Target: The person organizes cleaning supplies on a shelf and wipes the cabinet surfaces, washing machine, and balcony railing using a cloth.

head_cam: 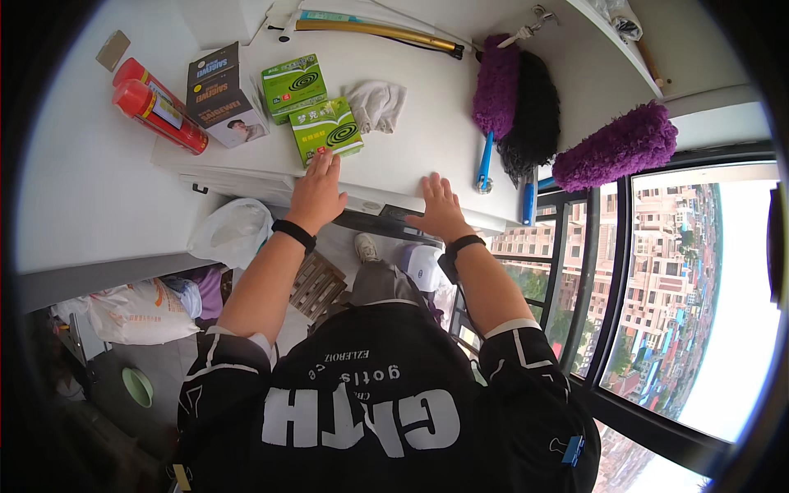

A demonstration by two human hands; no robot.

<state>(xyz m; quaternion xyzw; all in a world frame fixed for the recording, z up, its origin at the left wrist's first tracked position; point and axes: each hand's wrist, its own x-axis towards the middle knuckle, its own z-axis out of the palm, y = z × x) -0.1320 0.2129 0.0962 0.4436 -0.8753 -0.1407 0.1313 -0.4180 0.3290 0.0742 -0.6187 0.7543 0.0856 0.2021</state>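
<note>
My left hand (318,192) lies flat, its fingertips at the near edge of a green mosquito-coil box (327,128); it grips nothing. A second green mosquito-coil box (293,86) stands just behind, touching or nearly touching the first. Over the front part of the white countertop (404,163) my right hand (441,207) is spread, palm down and holding nothing. A crumpled pale cloth (377,106) rests right of the front box. Left of the green boxes is a dark and white carton (225,98) bearing writing and a picture.
Two red spray cans (163,117) stand at the left. Purple (496,86) and black (530,111) fluffy dusters lie at the right, with another purple duster (616,148) by the window. A gold tube (379,31) runs along the back. A white plastic bag (234,231) hangs below.
</note>
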